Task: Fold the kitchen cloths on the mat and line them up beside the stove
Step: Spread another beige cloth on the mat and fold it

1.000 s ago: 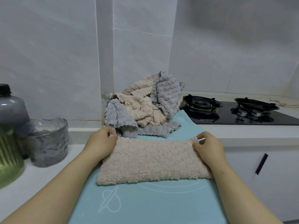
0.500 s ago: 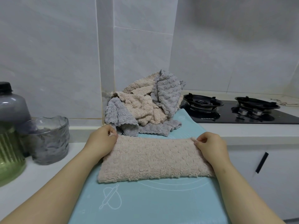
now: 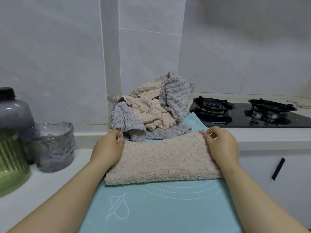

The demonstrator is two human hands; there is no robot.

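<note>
Step in hand, by the look of it: folding the first piece. A beige cloth [image 3: 165, 158] lies across the mat [image 3: 159, 207] as a long strip, apparently doubled once already. The left hand [image 3: 107, 148] pinches its far-left corner and the right hand [image 3: 222, 145] its far-right corner, fingers curled onto the fabric. The right corner sits slightly raised. Whether both layers are caught can't be told from this angle.

Next move probably calls for carrying one end over to the other w/ edges matched, then pressing flat.

Room: the near half of the mat is bare, so there's space to work toward the body. The far edge is tight, since the unfolded pile [image 3: 151, 111] sits just beyond. A glass [image 3: 50, 145] and jar [image 3: 11, 140] stand to the left, apart from the mat. To the right, the counter [image 3: 269, 138] strip in front of the stove [image 3: 244, 115] is narrow, w/ a drop-off just beside the right wrist.
</note>
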